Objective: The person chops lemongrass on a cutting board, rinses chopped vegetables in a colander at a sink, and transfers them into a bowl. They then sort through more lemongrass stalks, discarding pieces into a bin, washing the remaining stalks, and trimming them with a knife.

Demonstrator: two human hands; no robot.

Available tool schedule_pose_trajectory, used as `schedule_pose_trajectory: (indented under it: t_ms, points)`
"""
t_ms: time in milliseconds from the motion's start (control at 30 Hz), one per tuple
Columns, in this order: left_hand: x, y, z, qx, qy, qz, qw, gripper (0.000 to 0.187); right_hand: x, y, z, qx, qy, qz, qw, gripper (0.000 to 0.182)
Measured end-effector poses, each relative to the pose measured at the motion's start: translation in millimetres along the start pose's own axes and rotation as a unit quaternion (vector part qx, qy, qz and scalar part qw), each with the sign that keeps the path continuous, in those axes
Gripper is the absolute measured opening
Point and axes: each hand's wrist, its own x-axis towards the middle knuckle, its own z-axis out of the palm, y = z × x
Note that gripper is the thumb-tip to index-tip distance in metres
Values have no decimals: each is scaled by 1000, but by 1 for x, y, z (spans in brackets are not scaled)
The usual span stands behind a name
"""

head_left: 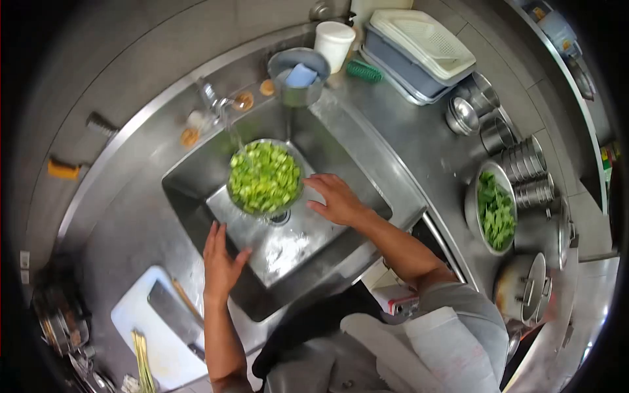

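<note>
Chopped green vegetables (265, 178) fill a round bowl in the metal sink (288, 245), under water running from the faucet (211, 98). My right hand (335, 200) is at the bowl's right side, thumb and fingers apart, with nothing held; whether its fingertips touch the rim is unclear. My left hand (223, 259) hangs over the sink's left part, below the bowl in view, fingers spread and empty. Part of the drain (280, 217) shows beside the bowl's lower edge.
A white cutting board (157, 334) with a cleaver (171, 311) and pale stalks (142, 360) lies at lower left. A bowl of leafy greens (496, 211), metal pots (524, 288) and stacked tubs (416, 49) stand right. Behind the sink is a grey bucket (298, 92).
</note>
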Motion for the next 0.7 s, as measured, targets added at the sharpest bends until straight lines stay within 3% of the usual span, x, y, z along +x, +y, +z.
schedule_pose_trajectory:
  t_ms: [67, 100, 167, 267, 300, 400, 433, 467, 533, 600, 667, 700]
  points:
    - [22, 21, 7, 14, -45, -29, 998, 65, 39, 25, -39, -1, -1, -26, 1000, 42]
    - [36, 38, 9, -21, -73, -53, 996, 50, 55, 39, -63, -5, 0, -33, 999, 38]
    - [98, 147, -25, 22, -137, 150, 979, 38, 96, 105, -123, -81, 127, -94, 984, 31]
    - [158, 256, -62, 41, -177, 327, 927, 33, 136, 163, -211, -183, 209, -19, 960, 28]
    - [172, 281, -67, 59, -201, 356, 911, 32, 147, 205, -244, -205, 220, -35, 953, 31]
    - [195, 318, -67, 82, -265, 399, 874, 32, 162, 334, -331, -289, 193, 147, 926, 62]
    - [201, 326, -66, 86, -277, 407, 866, 31, 160, 362, -341, -216, 137, 258, 932, 70]
    - [204, 333, -66, 86, -285, 415, 860, 31, 159, 393, -348, -273, 79, 235, 930, 81]
    - [214, 342, -64, 77, -283, 422, 858, 31, 157, 451, -350, -367, 77, 222, 900, 85]
    - [219, 344, -59, 56, -279, 412, 865, 30, 158, 377, -352, -175, 34, 365, 914, 88]
    - [217, 340, -55, 45, -267, 393, 879, 30, 148, 389, -358, -236, 106, 279, 925, 80]
    - [212, 334, -52, 36, -263, 374, 889, 30, 147, 365, -373, -197, 84, 289, 933, 67]
